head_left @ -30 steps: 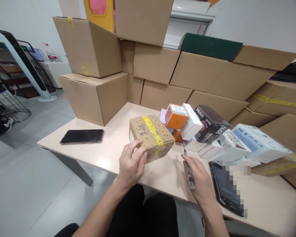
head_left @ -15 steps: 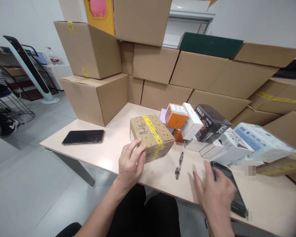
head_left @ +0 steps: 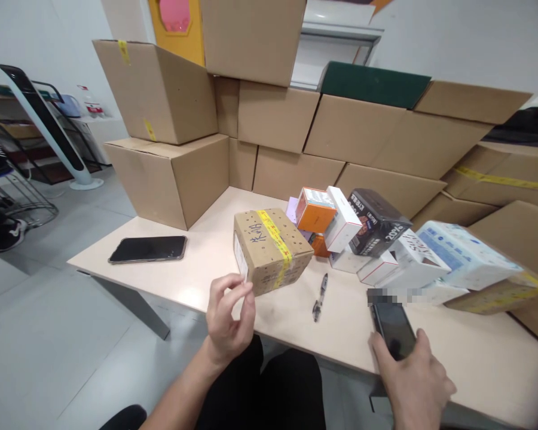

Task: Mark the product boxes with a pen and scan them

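Observation:
A small brown cardboard box (head_left: 269, 248) with yellow tape, handwriting and a white label (head_left: 241, 257) on its left side stands on the table. My left hand (head_left: 231, 316) is at its near left corner, thumb and fingertips drawn together by the label's lower edge. Whether they pinch the label I cannot tell. At the right, my right hand (head_left: 415, 379) grips the lower end of a black handheld device (head_left: 393, 325), thumb on one side and fingers on the other. A pen (head_left: 321, 297) lies between the box and the device.
A black phone (head_left: 147, 248) lies at the table's left. Small product boxes, among them an orange one (head_left: 314, 212) and a black one (head_left: 376, 221), are piled behind the pen. Large cartons (head_left: 161, 173) wall off the back. A tower fan (head_left: 49, 125) stands on the floor.
My left hand has slid from the box's top front edge down to its left corner, fingers now pinched. My right hand has moved back toward me and closed around the device, now turned.

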`<state>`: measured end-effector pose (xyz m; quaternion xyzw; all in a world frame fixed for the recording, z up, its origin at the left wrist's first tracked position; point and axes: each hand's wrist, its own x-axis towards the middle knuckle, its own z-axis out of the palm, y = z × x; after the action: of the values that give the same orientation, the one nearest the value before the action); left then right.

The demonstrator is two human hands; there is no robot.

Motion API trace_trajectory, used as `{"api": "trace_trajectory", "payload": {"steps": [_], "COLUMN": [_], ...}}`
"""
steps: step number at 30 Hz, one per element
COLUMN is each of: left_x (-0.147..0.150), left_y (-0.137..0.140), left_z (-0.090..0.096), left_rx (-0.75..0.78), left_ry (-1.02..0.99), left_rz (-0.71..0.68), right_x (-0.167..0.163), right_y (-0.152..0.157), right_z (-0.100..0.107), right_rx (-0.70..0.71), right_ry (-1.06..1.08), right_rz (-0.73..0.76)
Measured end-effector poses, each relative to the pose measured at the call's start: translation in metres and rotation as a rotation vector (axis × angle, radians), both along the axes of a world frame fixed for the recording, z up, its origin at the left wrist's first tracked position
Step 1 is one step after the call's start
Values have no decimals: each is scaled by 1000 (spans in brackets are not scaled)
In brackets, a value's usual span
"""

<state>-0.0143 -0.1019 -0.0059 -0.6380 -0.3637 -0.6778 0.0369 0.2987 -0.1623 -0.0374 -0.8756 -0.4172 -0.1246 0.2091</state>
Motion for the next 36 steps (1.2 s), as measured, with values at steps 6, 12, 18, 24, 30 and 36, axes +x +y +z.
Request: {"api": "trace_trajectory", "payload": {"steps": [6, 12, 18, 24, 30, 36], "left_x": [34, 63, 54, 50, 49, 48], "left_y": [-29, -28, -22, -16, -13, -14], "left_z": [-12, 15, 64, 82, 84, 88], "left_rx": [-536, -872, -822, -944, -1005, -1045], "left_ry": [-351, -730, -1061, -1492, -1505, -1524], "left_rz": [-587, -1048, -1047, -1039, -1084, -1097], "right_x": [-60, -138, -178, -188, -187, -187], "right_y": [-15, -12, 4, 12, 12, 12], "right_z": [15, 63, 80, 81, 82, 82], "right_rx": [326, 564, 631, 676, 686, 682], "right_ry": [91, 126, 159, 113, 83, 75], "right_rz": [250, 614, 787, 788, 760, 751]}}
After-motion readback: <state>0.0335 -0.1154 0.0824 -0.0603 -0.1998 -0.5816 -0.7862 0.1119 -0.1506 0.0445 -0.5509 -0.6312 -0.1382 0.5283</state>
